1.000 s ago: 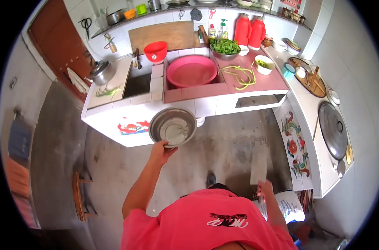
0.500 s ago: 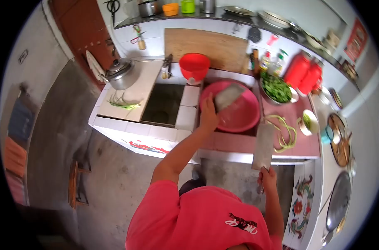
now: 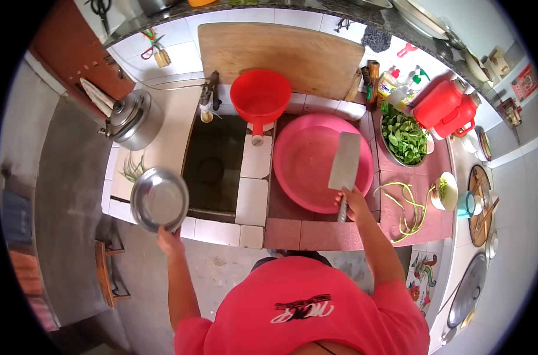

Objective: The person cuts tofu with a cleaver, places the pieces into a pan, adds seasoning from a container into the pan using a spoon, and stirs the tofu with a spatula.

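Observation:
My left hand [image 3: 169,239] grips the near rim of a metal bowl [image 3: 159,201], which is over the left counter's front edge beside some green stalks [image 3: 132,168]. In my right hand [image 3: 353,204] is the handle of a cleaver [image 3: 345,161]; its broad blade points away from me above the pink basin [image 3: 304,160]. The basin sits in the right-hand sink recess. To its right, long green beans [image 3: 408,207] lie on the red tiles, near a bowl of leafy greens [image 3: 404,136] and a white bowl with chopped green pieces [image 3: 443,190].
A red plastic dipper [image 3: 260,94] rests by the tap [image 3: 208,94] and dark sink basin [image 3: 213,163]. The kettle [image 3: 133,118] stands at left. A wooden board [image 3: 281,56] leans on the wall. Red flasks [image 3: 440,103] stand back right, a large lid [image 3: 467,290] at far right.
My left hand has moved from the pink basin to the left counter, now with the metal bowl in it. My right hand has brought the cleaver forward over the basin. The view has shifted.

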